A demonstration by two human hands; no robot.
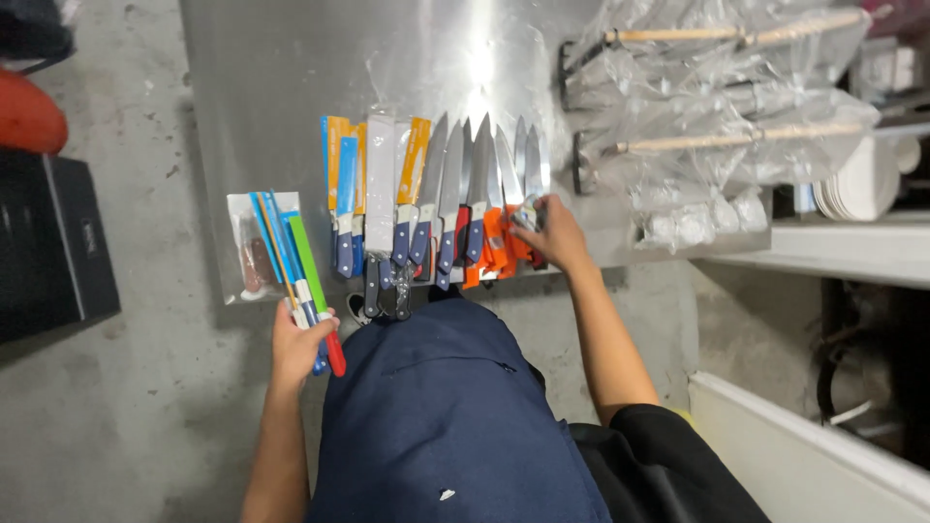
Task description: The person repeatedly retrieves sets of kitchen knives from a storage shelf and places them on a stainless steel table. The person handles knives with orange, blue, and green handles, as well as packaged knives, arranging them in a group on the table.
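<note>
My left hand (296,346) grips a bunch of sheathed knives (291,254) with blue and green covers and red and blue handles, held over the table's left front corner. My right hand (550,234) rests on the right end of a row of kitchen knives (455,199), fingers closed on an orange-handled knife (506,237). The row lies on a steel table (291,87), blades pointing away from me. Its left part has knives in blue and orange card sleeves (349,179); the rest have bare blades with blue or orange handles.
Wooden-handled tools wrapped in clear plastic (717,87) lie on the table's right side. A stack of white plates (862,179) sits on a shelf at the right. A black box (48,242) stands on the concrete floor at left, beside a red object (24,111).
</note>
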